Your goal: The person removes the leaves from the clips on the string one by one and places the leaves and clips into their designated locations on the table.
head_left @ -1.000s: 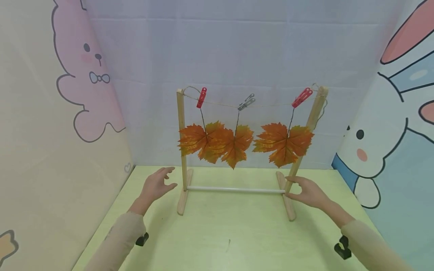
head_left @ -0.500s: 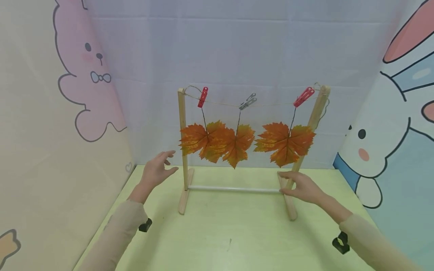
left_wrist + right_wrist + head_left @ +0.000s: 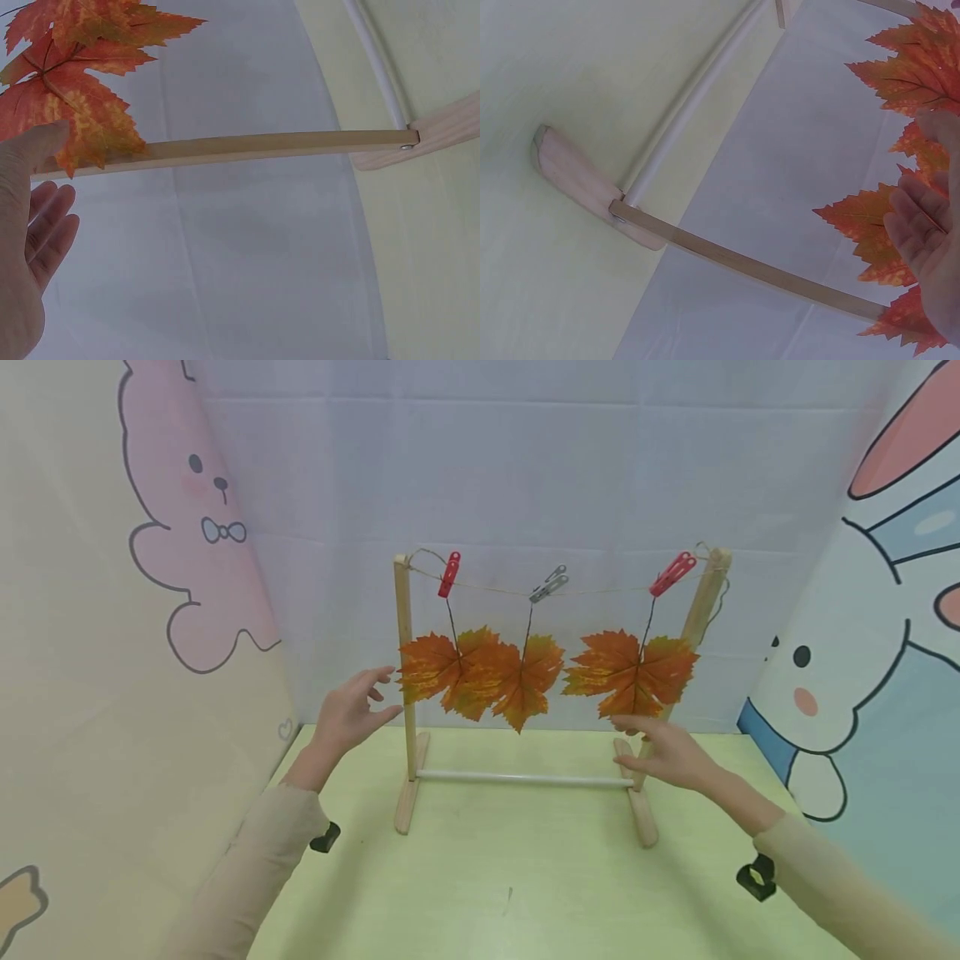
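Three orange autumn leaves hang by their stems from a twine line on a wooden stand [image 3: 403, 610]. A red clothespin [image 3: 449, 575] grips the left leaf [image 3: 427, 668], a grey clothespin [image 3: 550, 585] the middle leaf [image 3: 525, 681], and another red clothespin [image 3: 672, 574] the right leaf [image 3: 622, 672]. My left hand [image 3: 348, 714] is raised beside the left post, fingers loosely bent and holding nothing; its thumb overlaps a leaf in the left wrist view. My right hand [image 3: 671, 753], also holding nothing, is in front of the right post, fingertips just below the right leaf.
A white rod [image 3: 525, 778] joins the stand's two wooden feet, which rest on the pale green table [image 3: 450, 885]. A white cloth [image 3: 525, 460] hangs behind, and cartoon-printed panels [image 3: 817, 685] flank both sides.
Both hands have risen alongside the stand, the left from near the tabletop to leaf height, the right from the post's base to just below the right leaf. Stand and leaves keep their places.
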### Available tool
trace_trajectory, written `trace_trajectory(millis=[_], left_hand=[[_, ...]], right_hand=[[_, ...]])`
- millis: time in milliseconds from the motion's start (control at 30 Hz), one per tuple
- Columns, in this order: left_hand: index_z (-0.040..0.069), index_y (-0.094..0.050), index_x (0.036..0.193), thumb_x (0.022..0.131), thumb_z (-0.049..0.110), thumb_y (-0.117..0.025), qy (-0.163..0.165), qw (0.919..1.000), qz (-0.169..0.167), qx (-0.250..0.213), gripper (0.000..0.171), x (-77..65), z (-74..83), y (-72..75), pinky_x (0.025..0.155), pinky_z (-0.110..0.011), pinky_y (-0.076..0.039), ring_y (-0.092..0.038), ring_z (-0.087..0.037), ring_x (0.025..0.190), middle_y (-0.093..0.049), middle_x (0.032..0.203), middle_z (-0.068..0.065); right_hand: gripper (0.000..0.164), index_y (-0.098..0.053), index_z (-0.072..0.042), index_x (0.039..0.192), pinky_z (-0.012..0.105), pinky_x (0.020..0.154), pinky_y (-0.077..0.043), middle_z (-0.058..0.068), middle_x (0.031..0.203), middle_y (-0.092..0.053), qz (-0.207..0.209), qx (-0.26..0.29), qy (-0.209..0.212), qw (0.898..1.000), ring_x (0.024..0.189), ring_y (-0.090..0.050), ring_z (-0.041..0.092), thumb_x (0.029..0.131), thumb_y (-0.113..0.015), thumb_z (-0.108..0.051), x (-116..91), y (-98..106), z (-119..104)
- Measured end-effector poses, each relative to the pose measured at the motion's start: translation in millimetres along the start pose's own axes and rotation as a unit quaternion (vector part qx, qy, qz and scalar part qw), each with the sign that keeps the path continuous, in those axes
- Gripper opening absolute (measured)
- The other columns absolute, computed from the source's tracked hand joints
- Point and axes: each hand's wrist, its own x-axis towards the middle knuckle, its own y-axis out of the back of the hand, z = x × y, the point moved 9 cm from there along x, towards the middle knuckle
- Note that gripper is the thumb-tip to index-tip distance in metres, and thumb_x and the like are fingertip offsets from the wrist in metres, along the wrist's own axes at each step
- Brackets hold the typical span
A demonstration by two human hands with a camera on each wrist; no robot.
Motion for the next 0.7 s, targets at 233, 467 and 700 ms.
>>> trace_trajectory(millis=[233,467,700], left_hand=[[0.006,-0.053,0.121,0.072,0.016,-0.077,-0.026,0.9995,0.016,-0.003,0.056,18.6,14.0,10.3,0.055,-0.033,-0.049,-0.062,-0.021,0.076,-0.062,0.102,-0.009],[0.006,-0.052,0.121,0.069,0.017,-0.079,-0.04,0.9989,0.021,-0.01,0.059,30.0,25.4,17.5,0.056,-0.032,-0.049,-0.062,-0.021,0.075,-0.062,0.101,-0.011],[0.005,-0.052,0.122,0.072,0.02,-0.078,-0.037,0.999,0.022,-0.006,0.058,38.9,34.1,22.3,0.057,-0.033,-0.05,-0.062,-0.021,0.077,-0.062,0.104,-0.011]], right_hand=[[0.05,-0.056,0.003,0.116,0.044,0.069,-0.051,0.011,0.1,-0.066,0.023,-0.005,0.039,0.999,0.089,-0.061,0.027,0.073,-0.075,-0.014,10,14,-9],[0.052,-0.056,0.006,0.116,0.044,0.072,-0.051,0.016,0.1,-0.065,0.035,-0.024,0.046,0.998,0.088,-0.062,0.03,0.071,-0.076,-0.01,18,27,-15],[0.049,-0.056,0.007,0.116,0.043,0.07,-0.051,0.015,0.095,-0.065,0.041,-0.027,0.057,0.997,0.083,-0.062,0.029,0.072,-0.074,-0.007,21,33,-20]])
